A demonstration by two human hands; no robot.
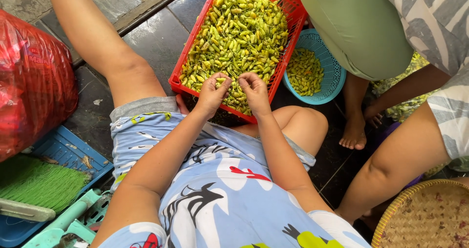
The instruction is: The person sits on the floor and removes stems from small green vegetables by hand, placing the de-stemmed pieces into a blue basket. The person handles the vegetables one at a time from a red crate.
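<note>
A red plastic crate [181, 68] heaped with small green and yellow chili peppers [239, 28] rests tilted against my legs. My left hand [211, 93] and my right hand [254, 89] meet over its near edge. Both pinch one small green chili [222, 80] between their fingertips. I sit on the dark tiled floor in a light blue patterned garment.
A round turquoise basket [337, 77] holding green chilies stands right of the crate. Another person crouches at the right, feet near it. A woven bamboo tray [425, 218] is at bottom right. A full red plastic bag [29, 77], a blue tray [68, 150] and a green broom [39, 182] are at left.
</note>
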